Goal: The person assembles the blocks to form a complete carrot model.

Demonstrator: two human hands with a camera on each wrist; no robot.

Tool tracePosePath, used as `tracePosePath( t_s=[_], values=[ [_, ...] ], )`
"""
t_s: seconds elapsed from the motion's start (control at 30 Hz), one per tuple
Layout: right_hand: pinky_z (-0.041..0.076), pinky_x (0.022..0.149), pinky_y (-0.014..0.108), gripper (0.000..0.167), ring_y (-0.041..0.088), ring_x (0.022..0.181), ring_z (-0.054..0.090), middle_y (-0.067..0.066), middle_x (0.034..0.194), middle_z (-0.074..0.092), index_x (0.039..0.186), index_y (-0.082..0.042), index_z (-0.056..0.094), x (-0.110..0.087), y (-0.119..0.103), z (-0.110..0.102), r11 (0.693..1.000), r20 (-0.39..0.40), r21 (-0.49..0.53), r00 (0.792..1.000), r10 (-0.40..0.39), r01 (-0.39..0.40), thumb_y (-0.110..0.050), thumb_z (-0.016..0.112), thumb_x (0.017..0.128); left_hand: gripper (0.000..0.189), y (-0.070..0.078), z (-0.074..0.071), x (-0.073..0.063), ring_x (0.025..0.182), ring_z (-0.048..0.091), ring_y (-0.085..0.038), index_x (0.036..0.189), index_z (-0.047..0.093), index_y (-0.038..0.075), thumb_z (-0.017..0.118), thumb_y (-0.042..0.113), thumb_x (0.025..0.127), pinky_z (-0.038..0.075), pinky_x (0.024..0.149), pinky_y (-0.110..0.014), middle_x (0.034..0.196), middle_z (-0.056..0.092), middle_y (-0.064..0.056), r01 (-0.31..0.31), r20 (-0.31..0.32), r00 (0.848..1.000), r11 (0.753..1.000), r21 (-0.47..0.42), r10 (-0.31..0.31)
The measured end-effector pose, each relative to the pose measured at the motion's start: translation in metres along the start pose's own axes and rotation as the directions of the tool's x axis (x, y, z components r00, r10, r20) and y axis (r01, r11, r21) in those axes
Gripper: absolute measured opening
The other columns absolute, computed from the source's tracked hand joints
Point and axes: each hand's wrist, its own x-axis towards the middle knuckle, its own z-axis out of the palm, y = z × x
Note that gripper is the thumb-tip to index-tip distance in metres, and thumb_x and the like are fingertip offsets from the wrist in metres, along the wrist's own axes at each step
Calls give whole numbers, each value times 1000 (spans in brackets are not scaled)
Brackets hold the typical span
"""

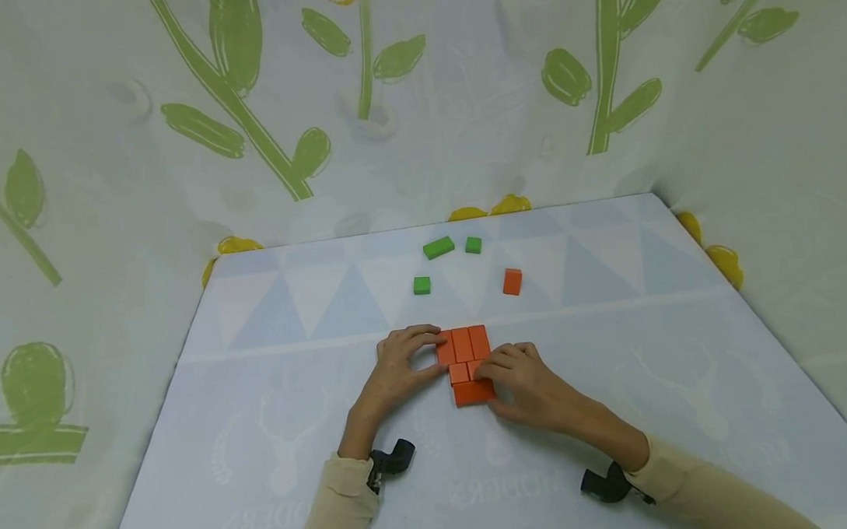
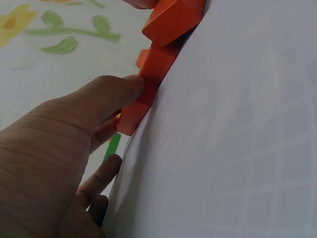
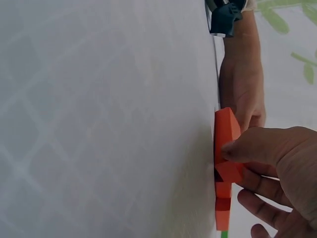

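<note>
Several orange blocks [image 1: 462, 343] lie side by side on the table in a compact group, seen in the head view. Three longer ones form the back row, two small ones sit in front, and a wide block [image 1: 470, 394] is nearest me. My left hand [image 1: 399, 366] holds the left back block [image 2: 131, 116], thumb at its near end and index finger at its far end. From the right, my right hand [image 1: 533, 385] pinches a small block [image 3: 231, 172] in the middle row. Its thumb lies by the wide block, and its fingers partly cover the small block.
Beyond the group lie a long green block [image 1: 439, 247], two small green blocks, one [image 1: 473, 246] at the back and one [image 1: 422, 285] closer, and a separate orange block [image 1: 512, 282]. A patterned curtain [image 1: 461, 139] rises behind the table [image 1: 261, 441].
</note>
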Motion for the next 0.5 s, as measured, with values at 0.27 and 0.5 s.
tracePosePath(
  t_s=[0.27,0.5],
  values=[
    [38,85,42,37,19,105,57,-3,106,66,107,-12,71,2,5,-1,1000,-26,0,1000,-2,2,-16,87,74,40,0,-1,2,124,46,-20,127,68,23,76,35,89,27,95,-48,138,56,8,3,7,1000,1000,-4,-3],
    [35,89,48,37,23,111,56,1,112,67,114,-10,69,21,35,-23,986,-20,-22,986,165,-166,-17,84,81,41,0,0,1,125,46,-20,128,68,23,76,34,90,27,95,-48,138,56,8,15,9,1000,1000,-12,-15]
  ],
)
